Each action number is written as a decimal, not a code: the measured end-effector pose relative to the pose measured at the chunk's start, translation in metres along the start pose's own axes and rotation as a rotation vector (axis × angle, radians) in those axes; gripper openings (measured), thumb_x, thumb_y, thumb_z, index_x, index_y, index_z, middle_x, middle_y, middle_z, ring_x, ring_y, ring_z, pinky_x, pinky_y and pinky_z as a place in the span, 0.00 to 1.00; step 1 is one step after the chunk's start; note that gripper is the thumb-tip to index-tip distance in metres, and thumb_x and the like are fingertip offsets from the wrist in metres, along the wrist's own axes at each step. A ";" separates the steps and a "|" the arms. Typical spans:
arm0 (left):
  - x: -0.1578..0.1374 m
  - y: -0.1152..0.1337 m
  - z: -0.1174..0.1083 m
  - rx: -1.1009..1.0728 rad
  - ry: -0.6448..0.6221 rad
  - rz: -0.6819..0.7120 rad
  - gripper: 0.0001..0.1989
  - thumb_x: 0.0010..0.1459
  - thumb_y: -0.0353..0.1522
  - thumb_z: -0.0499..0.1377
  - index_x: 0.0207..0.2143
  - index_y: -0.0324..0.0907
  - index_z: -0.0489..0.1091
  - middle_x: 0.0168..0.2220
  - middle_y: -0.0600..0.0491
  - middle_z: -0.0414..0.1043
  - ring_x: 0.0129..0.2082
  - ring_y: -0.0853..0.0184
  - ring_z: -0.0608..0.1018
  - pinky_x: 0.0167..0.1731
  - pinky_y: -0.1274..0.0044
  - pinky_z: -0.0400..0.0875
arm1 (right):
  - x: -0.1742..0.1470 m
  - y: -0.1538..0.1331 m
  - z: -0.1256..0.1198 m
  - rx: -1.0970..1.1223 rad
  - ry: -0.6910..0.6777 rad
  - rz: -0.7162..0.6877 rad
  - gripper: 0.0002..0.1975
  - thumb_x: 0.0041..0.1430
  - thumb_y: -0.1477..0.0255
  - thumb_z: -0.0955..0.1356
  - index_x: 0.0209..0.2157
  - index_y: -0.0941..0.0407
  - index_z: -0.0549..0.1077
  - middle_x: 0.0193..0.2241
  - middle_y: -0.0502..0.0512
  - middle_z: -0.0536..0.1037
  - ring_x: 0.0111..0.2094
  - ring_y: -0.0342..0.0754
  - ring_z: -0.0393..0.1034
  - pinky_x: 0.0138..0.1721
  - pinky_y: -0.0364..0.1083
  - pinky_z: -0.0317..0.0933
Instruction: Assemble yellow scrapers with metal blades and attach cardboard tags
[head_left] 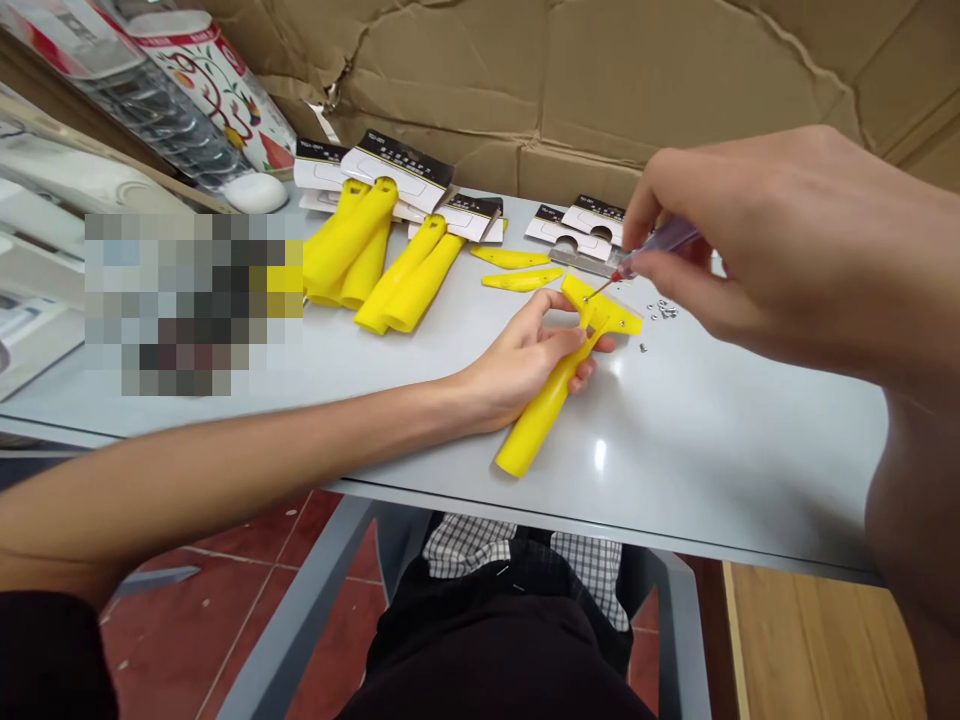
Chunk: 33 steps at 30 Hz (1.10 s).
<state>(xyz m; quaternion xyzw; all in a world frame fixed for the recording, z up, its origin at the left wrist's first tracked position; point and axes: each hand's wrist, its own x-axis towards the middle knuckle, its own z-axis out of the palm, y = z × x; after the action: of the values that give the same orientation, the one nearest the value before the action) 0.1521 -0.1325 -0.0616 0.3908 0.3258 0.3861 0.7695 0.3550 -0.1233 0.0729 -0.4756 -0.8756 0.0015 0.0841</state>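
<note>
My left hand (529,355) is closed around the neck of a yellow plastic scraper (546,408), whose wide head points away from me and whose handle end lies low over the table. In my right hand (742,240) is a screwdriver (666,243) with a clear handle. Its thin shaft slants down to a screw at the left side of the scraper's head. A second screw shows at the head's right side. Several small loose screws (664,310) lie to the right of the head. Two yellow clamp strips (521,280) rest just behind it.
Finished-looking yellow scrapers (409,275) with black-and-white cards lie at the back left. More header cards (574,228) lie at the back middle. Cardboard (480,80) stands behind the table (675,450). A water bottle (161,110) and a patterned cup (217,85) stand at the far left.
</note>
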 end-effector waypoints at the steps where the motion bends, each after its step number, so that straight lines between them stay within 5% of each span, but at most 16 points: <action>1: 0.000 0.000 0.000 0.001 -0.003 -0.002 0.12 0.70 0.24 0.59 0.48 0.46 0.59 0.39 0.48 0.82 0.26 0.71 0.75 0.32 0.74 0.68 | -0.001 0.000 0.000 -0.011 0.007 -0.061 0.07 0.66 0.69 0.66 0.44 0.46 0.73 0.39 0.56 0.76 0.35 0.56 0.67 0.37 0.54 0.54; 4: 0.000 0.000 0.000 -0.006 -0.007 -0.014 0.13 0.69 0.25 0.60 0.48 0.46 0.59 0.40 0.48 0.83 0.26 0.70 0.75 0.32 0.74 0.68 | -0.006 0.000 0.004 -0.066 0.027 -0.127 0.12 0.67 0.73 0.64 0.49 0.46 0.71 0.45 0.56 0.79 0.41 0.58 0.73 0.39 0.54 0.60; 10: 0.002 -0.002 0.000 -0.003 0.016 -0.011 0.14 0.69 0.26 0.61 0.48 0.46 0.58 0.39 0.48 0.82 0.27 0.71 0.76 0.30 0.76 0.67 | -0.034 0.001 0.021 -0.016 0.085 0.067 0.11 0.72 0.66 0.66 0.54 0.50 0.69 0.35 0.53 0.80 0.32 0.55 0.73 0.33 0.52 0.60; 15: 0.001 -0.002 0.000 0.048 -0.019 0.001 0.14 0.70 0.27 0.60 0.48 0.47 0.57 0.39 0.50 0.82 0.27 0.71 0.76 0.30 0.77 0.68 | -0.047 0.011 0.046 0.014 0.356 -0.036 0.04 0.69 0.67 0.69 0.43 0.51 0.73 0.27 0.49 0.79 0.25 0.49 0.72 0.28 0.48 0.56; 21: -0.004 -0.002 0.000 0.124 -0.020 0.028 0.15 0.69 0.29 0.62 0.48 0.47 0.57 0.39 0.51 0.81 0.27 0.72 0.75 0.30 0.76 0.67 | -0.041 0.016 0.066 -0.180 0.634 -0.066 0.15 0.74 0.62 0.67 0.31 0.51 0.67 0.17 0.45 0.64 0.18 0.44 0.55 0.25 0.48 0.45; 27: -0.006 0.001 0.000 0.139 -0.002 0.039 0.14 0.70 0.30 0.62 0.49 0.47 0.57 0.41 0.51 0.81 0.27 0.73 0.74 0.29 0.77 0.67 | -0.041 0.013 0.072 0.068 0.602 -0.049 0.07 0.65 0.68 0.71 0.43 0.49 0.70 0.24 0.43 0.75 0.20 0.45 0.69 0.27 0.48 0.60; 33: -0.001 0.006 -0.003 0.147 0.048 0.133 0.14 0.70 0.29 0.61 0.49 0.47 0.56 0.41 0.52 0.82 0.26 0.73 0.74 0.29 0.76 0.67 | -0.035 0.025 0.084 0.063 0.767 -0.060 0.11 0.69 0.65 0.74 0.34 0.50 0.71 0.20 0.44 0.74 0.19 0.44 0.68 0.22 0.47 0.57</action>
<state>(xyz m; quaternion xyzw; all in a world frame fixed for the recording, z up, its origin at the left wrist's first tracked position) 0.1471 -0.1297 -0.0577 0.4576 0.3446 0.4207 0.7035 0.3818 -0.1325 -0.0175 -0.4129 -0.7936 -0.1520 0.4203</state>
